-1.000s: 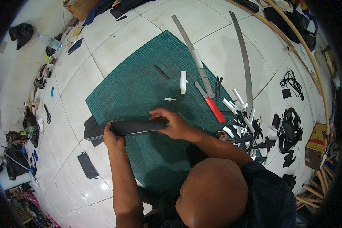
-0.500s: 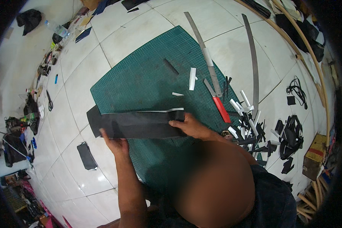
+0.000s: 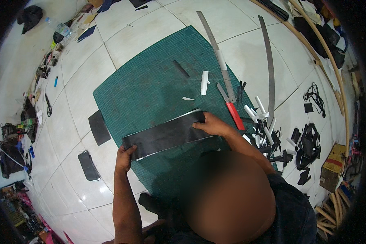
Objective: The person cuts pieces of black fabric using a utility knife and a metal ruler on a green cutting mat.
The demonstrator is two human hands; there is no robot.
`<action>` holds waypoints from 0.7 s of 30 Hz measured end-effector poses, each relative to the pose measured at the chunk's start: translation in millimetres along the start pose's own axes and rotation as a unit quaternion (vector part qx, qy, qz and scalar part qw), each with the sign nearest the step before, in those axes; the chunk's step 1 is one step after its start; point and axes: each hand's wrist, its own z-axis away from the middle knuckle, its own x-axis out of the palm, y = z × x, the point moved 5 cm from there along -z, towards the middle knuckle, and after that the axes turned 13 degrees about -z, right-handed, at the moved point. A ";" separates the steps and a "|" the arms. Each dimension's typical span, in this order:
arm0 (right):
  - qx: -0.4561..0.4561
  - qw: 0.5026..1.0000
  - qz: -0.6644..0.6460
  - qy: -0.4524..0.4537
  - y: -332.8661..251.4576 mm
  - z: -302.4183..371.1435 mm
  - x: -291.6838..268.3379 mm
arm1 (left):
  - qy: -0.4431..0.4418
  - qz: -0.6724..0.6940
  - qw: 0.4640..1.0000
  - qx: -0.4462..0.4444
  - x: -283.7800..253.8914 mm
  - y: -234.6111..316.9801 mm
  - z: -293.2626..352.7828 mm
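Observation:
A long black strip of sheet material (image 3: pixel 166 133), with a pale edge along its far and near sides, is stretched slantwise over the green cutting mat (image 3: pixel 142 89). My left hand (image 3: pixel 125 157) pinches its left end, thumb on top. At the right, higher end, my right hand (image 3: pixel 211 124) grips it with the thumb over the top and the fingers partly hidden. Beyond my right hand lies a cutter knife with a red handle (image 3: pixel 234 116), near a steel ruler (image 3: pixel 227 85).
A second steel ruler (image 3: pixel 268 65) lies on the white tiled floor. Black and white offcuts (image 3: pixel 268 130) pile up at the mat's right edge. Left of the mat are a dark rectangular piece (image 3: pixel 99 128) and a smaller dark piece (image 3: pixel 88 166). A cardboard box (image 3: pixel 332 167) stands far right.
The strip has shifted right and tilted, its right end farther away. My left hand has gone from open fingers at its near edge to pinching its left end. The dark floor piece is uncovered.

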 end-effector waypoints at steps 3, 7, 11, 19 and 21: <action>-0.034 0.999 0.024 0.033 12.1 -2.3 -0.3 | 0.025 -0.004 1.000 0.015 3.1 -4.7 4.5; -0.027 0.997 0.037 0.058 27.3 -6.3 2.8 | 0.043 0.010 0.999 0.027 6.9 -9.5 12.3; -0.060 0.995 0.046 0.070 31.0 -8.8 4.0 | 0.074 0.007 0.997 0.035 12.3 0.0 20.5; -0.109 0.980 -0.017 0.167 -3.6 3.5 17.5 | 0.166 0.018 0.961 0.222 10.1 43.1 35.1; -0.178 0.964 -0.030 0.193 -10.9 9.3 20.2 | 0.193 0.029 0.950 0.243 10.8 52.3 37.6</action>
